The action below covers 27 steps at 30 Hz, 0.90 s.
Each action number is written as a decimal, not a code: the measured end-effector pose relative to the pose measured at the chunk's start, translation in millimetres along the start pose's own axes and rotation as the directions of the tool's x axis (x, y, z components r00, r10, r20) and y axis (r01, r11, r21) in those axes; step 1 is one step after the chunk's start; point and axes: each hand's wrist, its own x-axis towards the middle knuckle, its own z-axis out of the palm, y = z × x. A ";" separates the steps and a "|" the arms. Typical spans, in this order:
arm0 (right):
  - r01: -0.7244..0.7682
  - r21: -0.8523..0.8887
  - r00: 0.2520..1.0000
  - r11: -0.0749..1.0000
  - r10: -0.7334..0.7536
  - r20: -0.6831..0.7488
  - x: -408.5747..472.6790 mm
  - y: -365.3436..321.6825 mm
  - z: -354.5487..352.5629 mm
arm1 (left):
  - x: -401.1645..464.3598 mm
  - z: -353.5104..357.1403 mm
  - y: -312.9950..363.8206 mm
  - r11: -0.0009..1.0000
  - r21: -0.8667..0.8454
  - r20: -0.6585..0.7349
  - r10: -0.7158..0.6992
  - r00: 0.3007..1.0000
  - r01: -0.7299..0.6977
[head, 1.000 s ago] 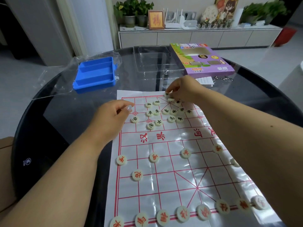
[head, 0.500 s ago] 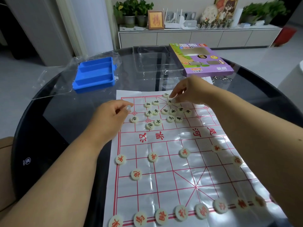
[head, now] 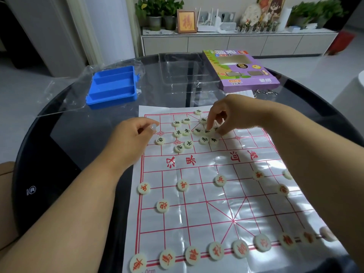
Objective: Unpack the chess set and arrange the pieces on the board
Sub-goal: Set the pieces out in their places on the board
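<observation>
Potted plants (head: 157,10), framed picture (head: 186,21) (gold character), router (head: 206,22), keys (head: 266,93)

Board (head: 256,203) centre open; black pieces (head: 187,133) crowd far end, red row (head: 216,250) lines near edge.

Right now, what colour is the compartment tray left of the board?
Blue: the tray shows best in the head view, the only one.
</observation>
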 end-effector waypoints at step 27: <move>0.013 0.062 1.000 0.998 -0.014 0.010 1.8 -5.1 9.8 | 1.2 0.1 0.2 1.000 0.020 -0.008 0.008 1.000 -0.008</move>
